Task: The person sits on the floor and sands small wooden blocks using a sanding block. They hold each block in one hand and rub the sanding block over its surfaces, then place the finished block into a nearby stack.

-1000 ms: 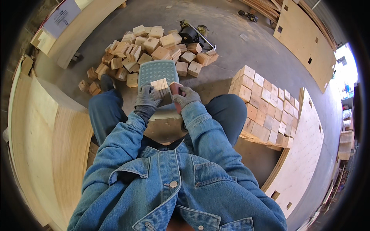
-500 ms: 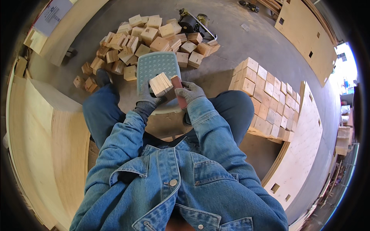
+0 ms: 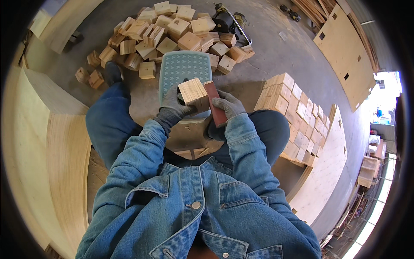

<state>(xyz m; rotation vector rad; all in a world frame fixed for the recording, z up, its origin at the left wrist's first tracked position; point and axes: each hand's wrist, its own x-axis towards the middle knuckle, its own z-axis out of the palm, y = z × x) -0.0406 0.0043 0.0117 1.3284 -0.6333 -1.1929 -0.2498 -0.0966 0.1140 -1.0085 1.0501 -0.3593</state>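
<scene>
My left hand (image 3: 176, 103), in a grey glove, grips a pale plywood block (image 3: 193, 93) above a grey-green plastic stool (image 3: 186, 64). The fingers on the block's far side are mostly hidden. In my right hand (image 3: 229, 103), also gloved, is a flat reddish-brown sanding block (image 3: 214, 105), held with its long side against or very close to the block's right side. Whether the two surfaces touch, I cannot tell for sure.
A loose heap of wooden blocks (image 3: 189, 42) lies on the floor beyond the stool, with a black power tool (image 3: 224, 21) at its right. Neatly stacked blocks (image 3: 297, 114) stand at my right. Large plywood panels (image 3: 67, 168) rise at my left.
The sanding block has turned and now shows more of its reddish face, running farther down along the wooden block. My view has shifted, so stool and heap appear higher and farther right.
</scene>
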